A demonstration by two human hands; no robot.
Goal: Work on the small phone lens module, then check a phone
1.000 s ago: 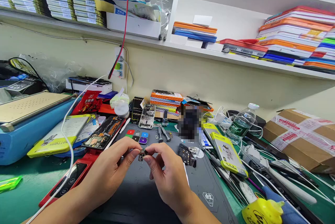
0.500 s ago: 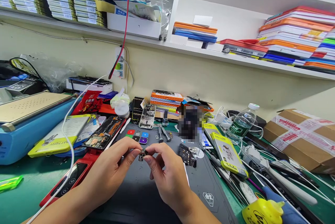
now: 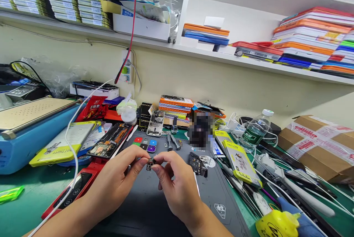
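Between the fingertips of both hands is a small dark circuit-board part [image 3: 149, 164], held above a dark grey work mat [image 3: 138, 207]. My left hand [image 3: 121, 174] pinches its left side with thumb and forefinger. From the right, my right hand [image 3: 177, 181] pinches the other edge, its remaining fingers curled. What kind of phone part it is, I cannot make out. Just beyond the hands lie coloured square tiles [image 3: 145, 144] and two small screwdrivers [image 3: 173, 141]. A black phone part [image 3: 198, 164] rests on the mat to the right of my right hand.
An opened phone [image 3: 110, 141] and a red device [image 3: 74, 189] lie at left, crossed by a white cable [image 3: 69, 137]. At right stand a water bottle [image 3: 256, 130], yellow battery boxes [image 3: 242, 163], a yellow squeeze bottle [image 3: 278, 224] and a cardboard box [image 3: 320, 144]. A shelf [image 3: 210, 50] hangs above.
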